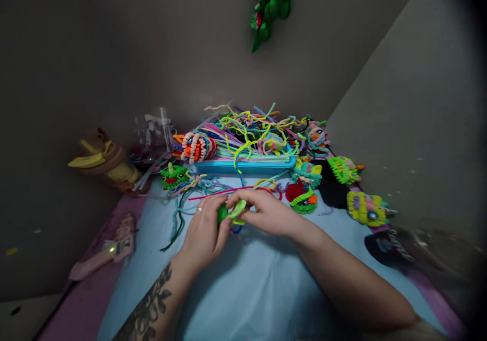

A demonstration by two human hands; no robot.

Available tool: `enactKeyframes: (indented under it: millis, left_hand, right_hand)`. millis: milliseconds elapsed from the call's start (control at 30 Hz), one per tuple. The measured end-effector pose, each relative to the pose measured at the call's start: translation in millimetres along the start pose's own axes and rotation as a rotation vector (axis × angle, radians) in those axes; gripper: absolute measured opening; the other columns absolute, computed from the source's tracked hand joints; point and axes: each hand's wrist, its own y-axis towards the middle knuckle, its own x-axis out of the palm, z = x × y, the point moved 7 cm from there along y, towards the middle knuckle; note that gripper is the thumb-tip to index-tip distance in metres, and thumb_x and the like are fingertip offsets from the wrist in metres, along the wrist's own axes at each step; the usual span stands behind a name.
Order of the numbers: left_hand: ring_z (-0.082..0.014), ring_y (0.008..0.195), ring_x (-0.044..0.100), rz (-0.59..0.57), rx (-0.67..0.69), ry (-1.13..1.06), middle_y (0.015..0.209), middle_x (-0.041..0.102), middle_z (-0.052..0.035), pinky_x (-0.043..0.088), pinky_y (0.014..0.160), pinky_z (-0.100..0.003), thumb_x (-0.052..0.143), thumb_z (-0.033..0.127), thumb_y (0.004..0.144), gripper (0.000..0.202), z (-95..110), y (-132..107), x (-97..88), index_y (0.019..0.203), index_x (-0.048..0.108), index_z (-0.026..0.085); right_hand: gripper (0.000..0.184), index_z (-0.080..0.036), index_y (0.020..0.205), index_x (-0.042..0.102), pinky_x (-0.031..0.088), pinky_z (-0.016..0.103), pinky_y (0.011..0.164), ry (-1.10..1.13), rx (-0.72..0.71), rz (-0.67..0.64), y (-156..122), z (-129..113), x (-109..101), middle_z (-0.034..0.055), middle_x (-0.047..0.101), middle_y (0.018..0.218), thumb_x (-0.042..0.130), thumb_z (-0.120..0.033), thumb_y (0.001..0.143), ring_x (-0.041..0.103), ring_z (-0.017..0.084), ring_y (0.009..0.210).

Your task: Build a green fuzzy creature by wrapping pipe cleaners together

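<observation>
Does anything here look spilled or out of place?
Yes: pipe cleaners overflow the blue tray and trail, tangled, across the cloth beside the left hand, which holds a green piece with the right hand.

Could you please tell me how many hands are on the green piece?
2: left hand on the left of the green piece, right hand on its right; no others show.

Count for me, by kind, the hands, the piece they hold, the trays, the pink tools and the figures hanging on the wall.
2 hands: left hand, right hand
1 green piece, held between both hands
1 blue tray
1 pink tool
1 green figure on the wall
Total: 6
</observation>
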Motion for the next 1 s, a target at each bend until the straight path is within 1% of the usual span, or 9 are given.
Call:
enactKeyframes:
  millis: [100, 200, 267, 333, 433, 567, 667, 833, 1000]
  left_hand:
    - [-0.0268, 0.115, 0.051, 0.047, -0.07, 0.033, 0.12, 0.054, -0.0156, 0.04, 0.098, -0.046, 0.045, 0.019, 0.089, 0.039, -6.1, -1.2, -2.9, 0.127, 0.036, 0.017]
    - [-0.0265, 0.115, 0.051, 0.083, -0.149, 0.029, 0.121, 0.053, -0.0153, 0.041, 0.098, -0.044, 0.045, 0.022, 0.09, 0.038, -13.3, -3.2, -5.1, 0.127, 0.038, 0.016]
    - [-0.0257, 0.115, 0.051, 0.114, -0.205, -0.002, 0.121, 0.053, -0.0146, 0.041, 0.097, -0.043, 0.045, 0.023, 0.09, 0.037, -18.1, -4.6, -6.5, 0.126, 0.038, 0.017]
    - [-0.0246, 0.113, 0.052, 0.135, -0.268, -0.062, 0.12, 0.053, -0.0136, 0.043, 0.095, -0.041, 0.044, 0.025, 0.091, 0.035, -22.7, -5.9, -6.5, 0.125, 0.039, 0.017]
    - [-0.0233, 0.112, 0.053, 0.131, -0.36, -0.166, 0.117, 0.054, -0.0122, 0.043, 0.094, -0.039, 0.043, 0.029, 0.092, 0.033, -27.5, -7.4, -3.1, 0.122, 0.04, 0.018]
    - [-0.0228, 0.113, 0.051, 0.095, -0.43, -0.281, 0.118, 0.053, -0.0115, 0.04, 0.097, -0.039, 0.044, 0.032, 0.091, 0.032, -27.8, -7.8, 2.8, 0.12, 0.041, 0.018]
    - [-0.0221, 0.112, 0.051, 0.058, -0.471, -0.398, 0.118, 0.054, -0.0107, 0.04, 0.096, -0.038, 0.044, 0.032, 0.09, 0.032, -26.7, -6.6, 7.2, 0.119, 0.043, 0.019]
    - [-0.0212, 0.105, 0.054, 0.068, -0.56, -0.581, 0.112, 0.057, -0.0083, 0.044, 0.089, -0.033, 0.047, 0.034, 0.088, 0.03, -27.8, -5.5, 6.5, 0.114, 0.047, 0.019]
    - [-0.0169, 0.089, 0.054, 0.053, -0.628, -0.752, 0.1, 0.058, -0.0041, 0.044, 0.077, -0.028, 0.048, 0.037, 0.089, 0.028, -29.3, -7.3, 7.9, 0.111, 0.05, 0.019]
  right_hand:
    - [0.049, -0.018, 0.122, 0.051, 0.048, 0.033, 0.084, -0.038, -0.032, 0.012, -2.6, -3.8, 2.8, 0.0059, 0.063, 0.104, 0.056, -0.011, 0.074, 0.059, 0.019, 0.095]
    - [0.077, -0.019, 0.141, 0.03, 0.041, 0.04, 0.099, -0.117, -0.064, 0.029, -4.6, -3.4, 9.0, 0.0116, 0.052, 0.124, 0.061, -0.013, 0.071, 0.05, 0.024, 0.114]
    - [0.087, -0.02, 0.147, 0.019, 0.036, 0.043, 0.103, -0.187, -0.101, 0.087, -6.0, -3.9, 11.4, 0.0123, 0.048, 0.128, 0.059, -0.011, 0.071, 0.046, 0.025, 0.118]
    - [0.09, -0.022, 0.15, 0.012, 0.037, 0.044, 0.102, -0.237, -0.138, 0.154, -7.2, -4.9, 14.0, 0.0107, 0.05, 0.118, 0.055, -0.007, 0.072, 0.047, 0.024, 0.112]
    - [0.085, -0.023, 0.148, 0.019, 0.04, 0.043, 0.099, -0.26, -0.174, 0.25, -7.3, -4.3, 18.3, 0.0075, 0.053, 0.103, 0.051, -0.004, 0.071, 0.049, 0.023, 0.101]
    - [0.074, -0.022, 0.14, 0.034, 0.041, 0.043, 0.096, -0.246, -0.163, 0.365, -5.6, 2.1, 21.3, 0.0078, 0.055, 0.106, 0.048, -0.004, 0.07, 0.048, 0.024, 0.1]
    - [0.072, -0.022, 0.137, 0.038, 0.041, 0.044, 0.094, -0.255, -0.164, 0.385, -4.0, 4.1, 21.8, 0.0083, 0.056, 0.109, 0.047, -0.003, 0.068, 0.049, 0.024, 0.1]
    - [0.062, -0.021, 0.134, 0.04, 0.041, 0.045, 0.092, -0.28, -0.219, 0.383, -4.2, 0.7, 19.0, 0.0075, 0.058, 0.104, 0.052, -0.01, 0.075, 0.051, 0.024, 0.095]
    - [0.038, -0.019, 0.113, 0.052, 0.042, 0.043, 0.09, -0.304, -0.362, 0.459, -7.5, -6.3, 16.9, 0.0082, 0.058, 0.103, 0.052, -0.008, 0.076, 0.051, 0.024, 0.098]
